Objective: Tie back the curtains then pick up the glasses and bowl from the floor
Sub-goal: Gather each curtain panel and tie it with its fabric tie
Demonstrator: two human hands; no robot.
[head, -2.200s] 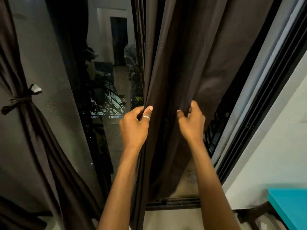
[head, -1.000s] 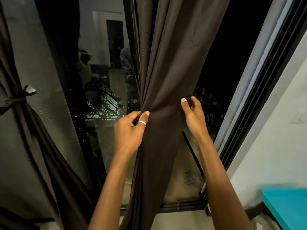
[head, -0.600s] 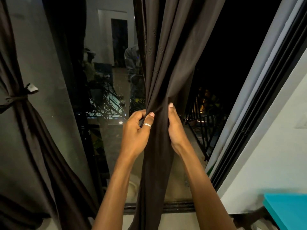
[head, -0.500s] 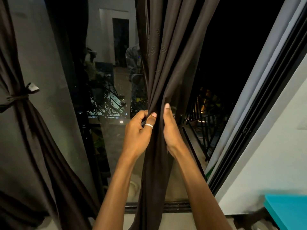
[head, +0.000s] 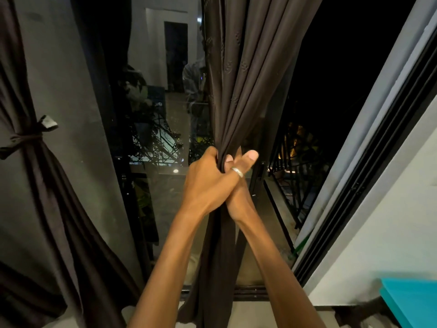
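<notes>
- Two dark curtains hang at a glass door; it is black night beyond the pane.
- Far left: left curtain already gathered, cinched by a knotted tie of the same cloth, loose below the knot.
- Centre: left hand wraps the right curtain, fingers curled tight round the bunched folds; thumb, wearing a silver ring, lies across the front.
- Right curtain: drawn into one narrow bundle at hand height, fanning out above, hanging straight below.
- Right hand touches the left and grips the same bundle from the right; one nail shows on the cloth, remaining fingers hidden.
- Right: black window frame, white wall, teal surface in the lower corner.
</notes>
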